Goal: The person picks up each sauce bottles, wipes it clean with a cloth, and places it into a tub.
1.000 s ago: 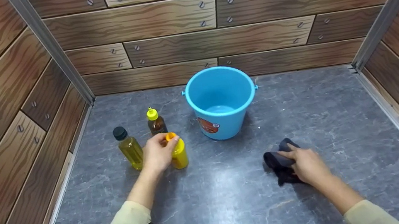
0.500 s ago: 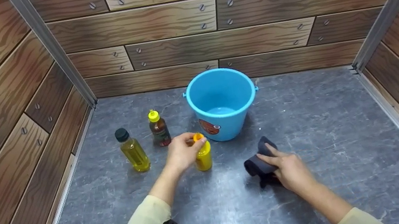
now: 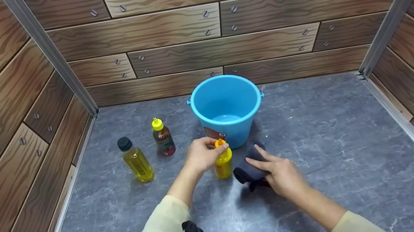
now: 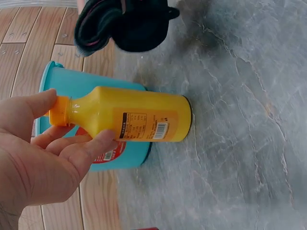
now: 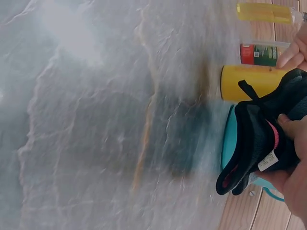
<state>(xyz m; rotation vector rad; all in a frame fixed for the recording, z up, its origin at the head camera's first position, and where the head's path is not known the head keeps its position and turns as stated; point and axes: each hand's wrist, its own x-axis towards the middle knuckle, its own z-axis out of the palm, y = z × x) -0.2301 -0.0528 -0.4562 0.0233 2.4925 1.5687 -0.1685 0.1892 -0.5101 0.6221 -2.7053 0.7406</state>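
Note:
My left hand pinches the orange cap of a yellow bottle between thumb and fingers. The bottle stands upright in front of the blue bucket; a printed label with a barcode faces the left wrist camera. Just right of it, my right hand grips a folded dark cloth, two fingers lying along its top. In the right wrist view the cloth shows a pink inner edge, a loop and a white tag. From there it partly covers the bottle and the bucket.
On the left stand an oil bottle with a dark green cap and a brown sauce bottle with a yellow nozzle top. Wood-patterned walls enclose the grey marbled surface at the back and both sides.
My left hand has carried the yellow bottle rightward, away from the other two bottles, to the bucket's front. My right hand has brought the dark cloth leftward, close beside the bottle.

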